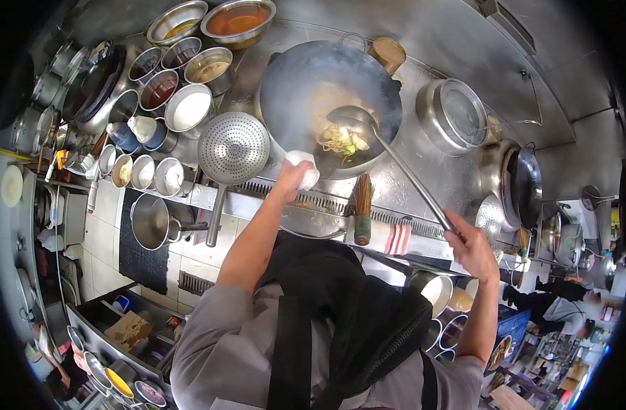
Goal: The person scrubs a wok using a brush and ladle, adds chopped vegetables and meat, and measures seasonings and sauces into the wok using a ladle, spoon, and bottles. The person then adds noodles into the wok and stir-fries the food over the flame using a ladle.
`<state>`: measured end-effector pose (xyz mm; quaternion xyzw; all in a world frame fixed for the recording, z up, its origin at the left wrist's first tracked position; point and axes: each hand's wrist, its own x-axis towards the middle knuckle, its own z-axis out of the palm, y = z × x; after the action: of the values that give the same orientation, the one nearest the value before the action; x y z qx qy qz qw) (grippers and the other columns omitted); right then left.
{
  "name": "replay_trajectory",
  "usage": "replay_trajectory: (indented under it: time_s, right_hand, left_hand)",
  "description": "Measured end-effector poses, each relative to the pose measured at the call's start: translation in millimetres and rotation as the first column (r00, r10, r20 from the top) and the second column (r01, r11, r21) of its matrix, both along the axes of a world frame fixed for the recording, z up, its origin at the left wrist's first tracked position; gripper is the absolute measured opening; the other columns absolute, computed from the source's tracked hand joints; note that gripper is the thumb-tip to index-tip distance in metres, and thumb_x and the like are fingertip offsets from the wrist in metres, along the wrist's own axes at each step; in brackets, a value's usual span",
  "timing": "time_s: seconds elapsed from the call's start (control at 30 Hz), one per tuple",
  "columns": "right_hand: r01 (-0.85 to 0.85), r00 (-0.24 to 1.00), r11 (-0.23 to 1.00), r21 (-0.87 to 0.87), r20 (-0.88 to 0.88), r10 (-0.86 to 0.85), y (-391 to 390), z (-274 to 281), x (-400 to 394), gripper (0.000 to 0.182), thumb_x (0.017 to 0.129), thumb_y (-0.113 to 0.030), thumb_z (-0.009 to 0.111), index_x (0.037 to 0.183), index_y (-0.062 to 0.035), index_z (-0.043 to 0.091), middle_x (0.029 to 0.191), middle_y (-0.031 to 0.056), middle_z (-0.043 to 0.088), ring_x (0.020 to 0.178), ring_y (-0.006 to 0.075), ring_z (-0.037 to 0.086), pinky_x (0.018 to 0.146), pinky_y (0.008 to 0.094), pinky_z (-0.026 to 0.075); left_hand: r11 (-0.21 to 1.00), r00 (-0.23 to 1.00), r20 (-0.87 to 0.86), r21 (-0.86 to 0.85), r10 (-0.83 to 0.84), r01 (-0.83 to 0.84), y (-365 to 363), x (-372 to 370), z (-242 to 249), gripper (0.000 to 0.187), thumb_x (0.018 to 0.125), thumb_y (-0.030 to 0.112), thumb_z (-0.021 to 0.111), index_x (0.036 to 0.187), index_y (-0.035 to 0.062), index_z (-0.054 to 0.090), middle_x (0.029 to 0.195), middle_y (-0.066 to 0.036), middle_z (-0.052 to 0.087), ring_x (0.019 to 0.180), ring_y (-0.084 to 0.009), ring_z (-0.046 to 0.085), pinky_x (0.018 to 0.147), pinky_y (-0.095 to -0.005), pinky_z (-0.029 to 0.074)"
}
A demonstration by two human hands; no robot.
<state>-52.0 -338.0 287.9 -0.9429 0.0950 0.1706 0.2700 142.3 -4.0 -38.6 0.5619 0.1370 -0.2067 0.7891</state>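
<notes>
A large dark wok [292,89] stands on the steel cooktop, steam rising from it. My left hand [289,181] is closed around a folded white cloth [304,171] at the wok's near rim. With my right hand [471,247] I grip the end of a long-handled ladle [412,178]. The ladle's bowl is inside the wok, touching or just above the noodles and vegetables [341,142]. Left of the wok lies a perforated strainer [234,149], its handle pointing toward me.
Metal cups of sauces and seasonings [188,109] stand at the left, with two larger bowls [237,22] behind. A bamboo brush [363,205] and a striped cloth [397,239] lie at the front edge. Stacked pots [453,116] stand right. Other people appear at both lower corners.
</notes>
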Motion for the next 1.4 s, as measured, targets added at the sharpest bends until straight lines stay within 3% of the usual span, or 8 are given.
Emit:
replay_trajectory:
  time_s: [0.27, 0.3, 0.43, 0.53, 0.93, 1.1, 1.33, 1.4]
  right_hand:
    - [0.043, 0.986, 0.979, 0.197, -0.165, -0.010, -8, -21, -20, 0.046, 0.098, -0.012, 0.067, 0.143, -0.0072, 0.060, 0.067, 0.0008, 0.058, 0.050, 0.0051, 0.052, 0.045, 0.0250, 0.042]
    - [0.029, 0.975, 0.997, 0.068, -0.223, -0.013, 2, -12, -9, 0.045, 0.096, -0.013, 0.068, 0.140, -0.0054, 0.061, 0.075, 0.0154, 0.068, 0.055, 0.0224, 0.064, 0.060, 0.0370, 0.051]
    - [-0.065, 0.995, 0.994, -0.084, 0.065, 0.071, -5, -66, 6, 0.044, 0.095, -0.013, 0.068, 0.137, -0.0029, 0.060, 0.106, 0.0310, 0.070, 0.102, 0.0490, 0.067, 0.086, 0.0475, 0.053]
    - [-0.093, 0.926, 0.988, -0.124, 0.354, 0.131, -18, -136, 19, 0.043, 0.097, -0.012, 0.066, 0.138, -0.0008, 0.059, 0.102, 0.0272, 0.071, 0.086, 0.0384, 0.072, 0.080, 0.0432, 0.054]
    - [0.158, 0.904, 0.985, 0.073, 0.392, -0.174, 86, -230, 33, 0.051, 0.101, -0.016, 0.057, 0.148, 0.0005, 0.046, 0.098, 0.0360, 0.069, 0.089, 0.0516, 0.069, 0.075, 0.0534, 0.054]
    - [0.334, 0.898, 0.680, 0.652, -0.001, -0.439, 85, -191, 40, 0.053, 0.103, -0.021, 0.059, 0.152, -0.0037, 0.045, 0.068, 0.0062, 0.057, 0.056, 0.0091, 0.055, 0.046, 0.0313, 0.046]
    - [0.253, 0.868, 0.944, 0.213, 0.380, -0.318, 56, -225, 98, 0.051, 0.102, -0.021, 0.058, 0.147, 0.0002, 0.049, 0.080, 0.0229, 0.070, 0.065, 0.0299, 0.070, 0.062, 0.0433, 0.055]
    - [0.214, 0.884, 0.938, 0.273, 0.355, -0.304, 61, -225, 120, 0.056, 0.102, -0.022, 0.060, 0.151, -0.0016, 0.046, 0.068, 0.0089, 0.062, 0.049, 0.0156, 0.057, 0.046, 0.0349, 0.048]
  left_hand:
    - [0.991, 0.993, 0.068, -0.098, 0.100, -0.093, -3, -13, -9, 0.028, 0.091, 0.013, 0.068, 0.117, 0.0031, 0.063, 0.103, -0.006, 0.070, 0.090, -0.0181, 0.068, 0.076, -0.0338, 0.055]
    - [0.993, 0.993, 0.065, -0.081, 0.096, -0.091, -4, -13, -8, 0.029, 0.091, 0.013, 0.068, 0.117, 0.0029, 0.063, 0.103, -0.007, 0.070, 0.090, -0.0181, 0.068, 0.076, -0.0340, 0.055]
    - [0.995, 0.992, 0.071, -0.002, 0.102, -0.102, -5, -8, -16, 0.030, 0.089, 0.012, 0.069, 0.117, 0.0018, 0.062, 0.103, -0.007, 0.070, 0.092, -0.0189, 0.068, 0.077, -0.0344, 0.056]
    - [0.994, 0.991, 0.086, 0.024, 0.102, -0.104, -5, -6, -13, 0.032, 0.088, 0.011, 0.069, 0.116, -0.0004, 0.062, 0.103, -0.009, 0.070, 0.091, -0.0203, 0.068, 0.076, -0.0348, 0.056]
    - [0.988, 0.999, 0.027, 0.150, 0.024, -0.027, 0, 4, -26, 0.054, 0.086, 0.015, 0.074, 0.129, -0.0053, 0.047, 0.117, -0.016, 0.065, 0.101, -0.0258, 0.067, 0.084, -0.0371, 0.057]
    - [0.986, 0.996, 0.074, 0.155, 0.055, -0.066, -1, 1, -18, 0.038, 0.086, 0.010, 0.071, 0.120, -0.0024, 0.060, 0.106, -0.013, 0.070, 0.092, -0.0227, 0.069, 0.077, -0.0361, 0.057]
    - [0.982, 0.997, 0.065, 0.184, 0.030, -0.042, 0, 4, -24, 0.039, 0.085, 0.011, 0.070, 0.120, -0.0017, 0.060, 0.106, -0.012, 0.070, 0.090, -0.0230, 0.069, 0.077, -0.0362, 0.056]
    - [0.983, 0.998, 0.068, 0.183, 0.001, -0.013, 0, 4, -18, 0.039, 0.086, 0.012, 0.070, 0.121, -0.0010, 0.059, 0.107, -0.012, 0.070, 0.091, -0.0228, 0.068, 0.076, -0.0359, 0.056]
